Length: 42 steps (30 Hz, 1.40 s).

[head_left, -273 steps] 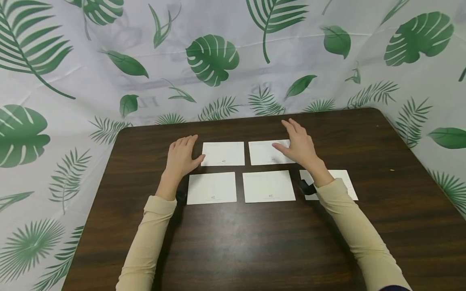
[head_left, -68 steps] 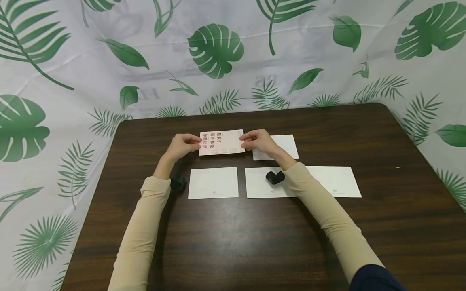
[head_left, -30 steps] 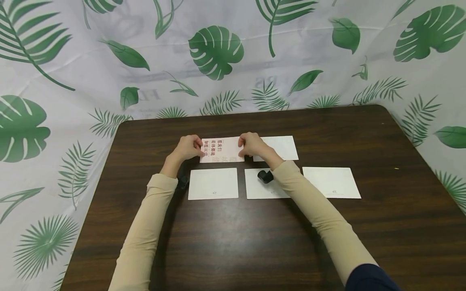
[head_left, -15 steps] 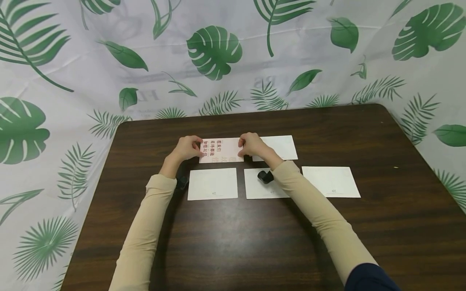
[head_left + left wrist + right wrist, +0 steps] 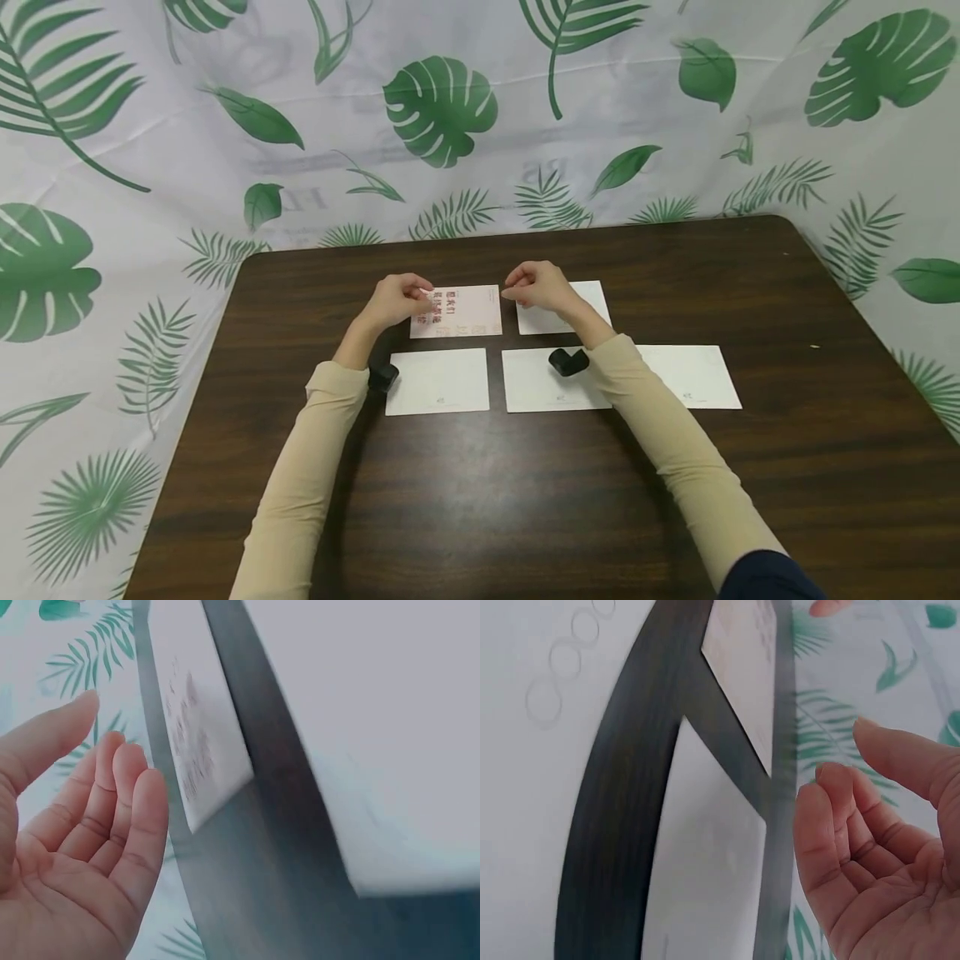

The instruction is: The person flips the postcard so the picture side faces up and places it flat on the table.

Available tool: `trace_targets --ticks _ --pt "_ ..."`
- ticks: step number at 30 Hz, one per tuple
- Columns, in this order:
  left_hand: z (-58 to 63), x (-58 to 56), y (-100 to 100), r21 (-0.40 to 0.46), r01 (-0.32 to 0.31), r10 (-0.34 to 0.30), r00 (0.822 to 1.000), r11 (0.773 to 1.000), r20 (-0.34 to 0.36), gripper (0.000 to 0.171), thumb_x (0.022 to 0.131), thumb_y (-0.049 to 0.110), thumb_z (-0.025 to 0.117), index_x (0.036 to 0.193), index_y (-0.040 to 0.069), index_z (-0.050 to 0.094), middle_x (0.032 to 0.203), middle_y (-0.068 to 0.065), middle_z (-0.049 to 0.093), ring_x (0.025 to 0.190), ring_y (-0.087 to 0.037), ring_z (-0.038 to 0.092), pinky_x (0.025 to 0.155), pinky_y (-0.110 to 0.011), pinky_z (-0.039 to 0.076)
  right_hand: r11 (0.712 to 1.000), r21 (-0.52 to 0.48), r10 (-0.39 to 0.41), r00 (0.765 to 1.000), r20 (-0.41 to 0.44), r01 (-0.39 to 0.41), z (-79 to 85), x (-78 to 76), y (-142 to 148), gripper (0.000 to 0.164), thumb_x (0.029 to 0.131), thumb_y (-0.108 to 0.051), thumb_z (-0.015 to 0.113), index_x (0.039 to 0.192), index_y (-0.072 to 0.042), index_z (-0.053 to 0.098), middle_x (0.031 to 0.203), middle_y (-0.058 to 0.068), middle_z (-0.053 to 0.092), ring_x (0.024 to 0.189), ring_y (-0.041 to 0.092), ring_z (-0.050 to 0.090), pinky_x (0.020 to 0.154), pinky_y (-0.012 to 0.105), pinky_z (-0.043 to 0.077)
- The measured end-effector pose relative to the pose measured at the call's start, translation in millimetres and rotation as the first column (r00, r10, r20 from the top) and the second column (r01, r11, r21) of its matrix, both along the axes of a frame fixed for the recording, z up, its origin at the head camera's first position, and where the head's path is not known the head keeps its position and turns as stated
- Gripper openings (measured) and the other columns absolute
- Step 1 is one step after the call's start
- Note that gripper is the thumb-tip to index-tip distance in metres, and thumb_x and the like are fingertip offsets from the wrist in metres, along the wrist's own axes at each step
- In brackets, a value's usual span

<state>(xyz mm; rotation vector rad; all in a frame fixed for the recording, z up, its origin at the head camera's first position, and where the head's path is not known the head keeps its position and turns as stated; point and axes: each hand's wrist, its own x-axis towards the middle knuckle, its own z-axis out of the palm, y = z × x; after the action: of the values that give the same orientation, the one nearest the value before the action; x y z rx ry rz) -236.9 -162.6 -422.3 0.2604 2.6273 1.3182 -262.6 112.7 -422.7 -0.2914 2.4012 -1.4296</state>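
A pale pink postcard (image 5: 474, 315) printed with red characters lies flat on the dark wood table, in the back row at left. My left hand (image 5: 392, 302) is over its left end, with nothing between thumb and fingers in the left wrist view. Near its right end is my right hand (image 5: 542, 288), likewise holding nothing, its fingers loosely bent. Beneath that hand and partly hidden by it lies a white card (image 5: 592, 310). The pink card (image 5: 202, 727) shows apart from the left fingers (image 5: 150, 810) in the left wrist view.
In the front row lie a left white card (image 5: 438, 383), a middle white card (image 5: 540, 387) and a right white card (image 5: 693, 375), partly covered by the right sleeve (image 5: 675, 433). Behind the wooden table (image 5: 480, 500) hangs a leaf-patterned cloth (image 5: 337, 150).
The pink postcard was held up by both hands, then lowered onto the table. Both hands have let go; the right hand has lifted and shifted right, the left slightly right over the card.
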Motion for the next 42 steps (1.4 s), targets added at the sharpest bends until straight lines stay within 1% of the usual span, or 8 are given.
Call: trace_targets --ticks 2,6,9,17,24,32,37,42 --pt "1.5 -0.7 6.6 0.033 0.006 -0.006 1.000 0.999 0.000 0.029 0.082 0.006 0.069 0.108 -0.005 0.063 0.080 -0.009 0.060 0.069 -0.016 0.051 0.061 -0.023 0.041 1.000 -0.011 -0.012 1.000 -0.001 0.012 1.7 0.5 5.5 0.023 0.084 -0.014 0.069 0.100 0.001 0.062 0.078 0.009 0.061 0.074 0.028 0.062 0.067 0.032 0.054" --pt "2.7 -3.9 20.3 0.083 0.022 -0.022 1.000 0.996 0.000 0.028 0.082 0.007 0.070 0.107 -0.005 0.063 0.081 -0.009 0.060 0.070 -0.015 0.052 0.060 -0.022 0.042 0.999 -0.009 -0.042 0.999 -0.012 0.042 3.0 0.2 15.9 0.023 0.085 -0.013 0.069 0.100 0.002 0.062 0.082 0.013 0.063 0.072 0.024 0.062 0.065 0.030 0.054" --pt "3.5 -6.3 30.4 0.107 0.039 -0.039 0.999 0.993 -0.002 0.028 0.082 0.007 0.070 0.107 -0.005 0.063 0.082 -0.008 0.060 0.069 -0.014 0.052 0.059 -0.021 0.042 0.998 -0.002 -0.062 0.998 -0.018 0.062 2.8 -0.3 23.2 0.022 0.085 -0.013 0.069 0.100 0.002 0.062 0.082 0.012 0.064 0.070 0.022 0.062 0.064 0.028 0.053" --pt "0.9 -14.1 59.1 0.149 0.093 -0.094 0.996 0.984 -0.005 0.028 0.080 0.006 0.072 0.105 -0.005 0.064 0.078 -0.004 0.060 0.068 -0.011 0.052 0.056 -0.021 0.039 0.995 -0.001 -0.097 0.995 -0.032 0.097 4.6 1.1 41.6 0.024 0.085 -0.014 0.069 0.101 0.003 0.061 0.080 0.008 0.063 0.067 0.020 0.062 0.065 0.031 0.054" --pt "0.3 -16.1 88.5 0.166 0.127 -0.128 0.992 0.978 -0.006 0.031 0.079 0.005 0.074 0.106 -0.006 0.064 0.086 -0.010 0.064 0.077 -0.017 0.058 0.068 -0.022 0.045 0.992 -0.013 -0.126 0.992 -0.014 0.126 2.8 2.4 59.3 0.027 0.086 -0.012 0.068 0.104 0.005 0.060 0.082 0.007 0.062 0.071 0.019 0.061 0.066 0.029 0.053" --pt "-7.1 -17.3 115.0 0.184 0.116 -0.120 0.993 0.976 0.012 0.031 0.080 0.004 0.072 0.109 -0.005 0.063 0.098 -0.016 0.064 0.086 -0.023 0.059 0.072 -0.024 0.047 0.988 0.008 -0.156 0.988 -0.007 0.156 1.4 3.1 81.3 0.033 0.085 -0.010 0.069 0.111 0.007 0.058 0.091 0.011 0.059 0.077 0.015 0.057 0.071 0.032 0.053" --pt "-13.8 -18.7 127.2 0.183 0.080 -0.087 0.996 0.980 0.029 0.033 0.079 0.004 0.072 0.110 -0.004 0.062 0.101 -0.015 0.063 0.092 -0.025 0.059 0.079 -0.027 0.048 0.985 0.015 -0.173 0.985 -0.004 0.173 0.6 2.9 91.8 0.036 0.085 -0.009 0.069 0.115 0.007 0.057 0.095 0.010 0.057 0.078 0.013 0.056 0.071 0.028 0.052" --pt "-19.3 -19.6 136.3 0.170 0.046 -0.051 0.998 0.984 0.027 0.034 0.079 0.004 0.073 0.110 -0.003 0.062 0.103 -0.015 0.062 0.092 -0.024 0.057 0.080 -0.027 0.048 0.979 0.014 -0.203 0.979 0.000 0.203 -3.0 2.2 100.6 0.038 0.085 -0.009 0.068 0.117 0.006 0.055 0.097 0.009 0.057 0.076 0.011 0.053 0.068 0.029 0.049"
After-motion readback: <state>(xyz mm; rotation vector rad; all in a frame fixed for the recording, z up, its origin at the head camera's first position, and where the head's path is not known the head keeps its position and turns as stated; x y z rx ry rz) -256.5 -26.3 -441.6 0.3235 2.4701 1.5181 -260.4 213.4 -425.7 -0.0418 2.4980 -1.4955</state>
